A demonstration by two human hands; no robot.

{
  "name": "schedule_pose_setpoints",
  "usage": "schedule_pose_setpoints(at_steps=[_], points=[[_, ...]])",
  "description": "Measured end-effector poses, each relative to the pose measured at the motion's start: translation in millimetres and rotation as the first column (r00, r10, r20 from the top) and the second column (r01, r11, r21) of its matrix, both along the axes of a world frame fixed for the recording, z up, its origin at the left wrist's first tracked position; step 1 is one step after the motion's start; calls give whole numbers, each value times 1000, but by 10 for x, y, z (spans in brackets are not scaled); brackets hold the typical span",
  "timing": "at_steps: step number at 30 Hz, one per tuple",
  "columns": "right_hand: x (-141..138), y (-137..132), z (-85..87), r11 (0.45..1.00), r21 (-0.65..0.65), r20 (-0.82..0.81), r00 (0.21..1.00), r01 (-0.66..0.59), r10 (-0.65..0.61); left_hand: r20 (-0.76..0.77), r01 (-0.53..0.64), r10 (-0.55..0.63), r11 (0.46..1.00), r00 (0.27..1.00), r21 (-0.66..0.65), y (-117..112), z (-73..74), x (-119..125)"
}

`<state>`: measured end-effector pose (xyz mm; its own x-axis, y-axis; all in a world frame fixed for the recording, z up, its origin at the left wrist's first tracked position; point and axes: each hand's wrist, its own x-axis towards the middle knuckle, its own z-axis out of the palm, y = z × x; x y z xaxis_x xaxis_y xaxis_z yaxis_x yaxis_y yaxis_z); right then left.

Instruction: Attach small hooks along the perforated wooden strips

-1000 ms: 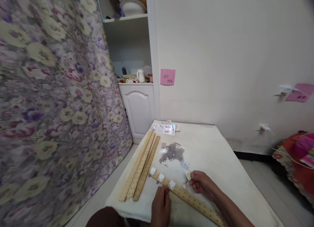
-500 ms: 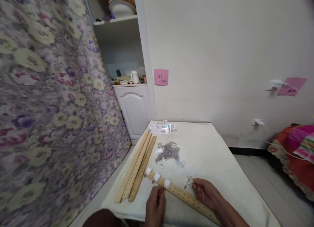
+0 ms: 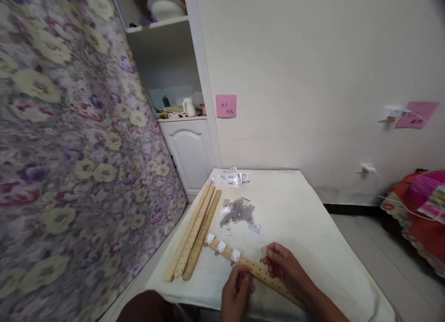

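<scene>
A perforated wooden strip (image 3: 259, 271) lies slantwise across the near part of the table, with three small white tags (image 3: 221, 246) along its far-left half. Small metal pieces hang at the tags' near edges. My left hand (image 3: 236, 292) is closed, its fingertips at the strip's near edge to the right of the third tag. Just over the strip's far edge, my right hand (image 3: 283, 264) pinches a small beige tag (image 3: 263, 252); a metal piece seen on it earlier is mostly hidden by my fingers.
Three more perforated wooden strips (image 3: 202, 234) lie side by side on the left of the white-covered table (image 3: 295, 210). Beyond my hands is a pile of small clear plastic bags (image 3: 239, 211). Clear packaging (image 3: 225, 179) lies at the far edge, and a flowered curtain (image 3: 86, 150) hangs left.
My left hand has slid right along the strip, away from the third tag. My right hand has brought the beige tag left and closer to the strip. The view has shifted slightly.
</scene>
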<state>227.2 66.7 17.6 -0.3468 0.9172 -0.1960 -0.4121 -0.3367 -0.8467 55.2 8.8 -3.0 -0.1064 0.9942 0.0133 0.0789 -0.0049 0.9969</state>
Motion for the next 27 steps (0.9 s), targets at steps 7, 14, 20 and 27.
schedule_pose_setpoints(at_steps=[7, 14, 20, 27], points=[[-182, -137, -170, 953, 223, 414, 905, -204, 97, 357, 67, -23, 991, 934, -112, -27, -167, 254], [-218, -231, -139, 924, 309, 599, 801, -223, -7, 326, 30, 31, 983, 945, -182, -44, -78, 162], [-188, -195, -97, 942, 278, 549, 836, -186, 3, 269, 91, -36, 977, 962, -195, -30, -135, 124], [-171, -176, -70, 951, 258, 481, 876, -170, 27, 152, 105, -87, 987, 985, -119, -43, 1, 74]])
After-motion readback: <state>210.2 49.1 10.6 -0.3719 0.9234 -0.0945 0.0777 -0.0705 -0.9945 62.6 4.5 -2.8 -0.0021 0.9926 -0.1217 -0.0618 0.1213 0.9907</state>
